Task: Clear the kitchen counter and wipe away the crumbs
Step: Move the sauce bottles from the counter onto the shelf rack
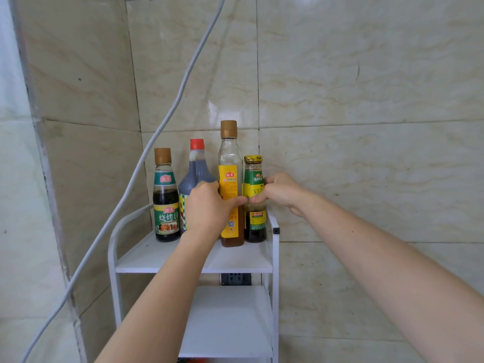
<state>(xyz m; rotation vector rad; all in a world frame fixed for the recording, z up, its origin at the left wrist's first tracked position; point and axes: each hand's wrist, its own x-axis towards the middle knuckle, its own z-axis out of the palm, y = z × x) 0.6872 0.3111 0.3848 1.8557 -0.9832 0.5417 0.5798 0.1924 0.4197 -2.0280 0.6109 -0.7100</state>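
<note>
White shelf rack (157, 260) in a tiled corner, top shelf holding four condiment bottles in a row, all upright. From the left: a small dark sauce bottle (166, 203) with a tan cap and a green label, standing free; a large dark vinegar-type jug (196, 171) with a red cap, set slightly behind, its lower part hidden by the left hand; a tall clear bottle (230, 184) with a tan cap and a yellow label, amber liquid at its base; a short jar-shaped bottle (254, 205) with a yellow lid and a green-and-yellow label, dark contents, at the right end just beside the rack's rail. The tall bottle and the short one stand touching or very nearly so. Left hand (208, 208) wrapped around the tall clear bottle at label height, thumb pressed across its front. Right hand (279, 192) closed on the short yellow-lidded bottle from its right side, fingertips curled onto the label. Both bottles rest on the shelf. Lower shelf (227, 320) of the rack bare in its visible part. A grey cable (146, 155) runs diagonally down across the tiled wall (366, 100) to the left of the rack. A dark wall socket (235, 279) shows between the two shelves.
</note>
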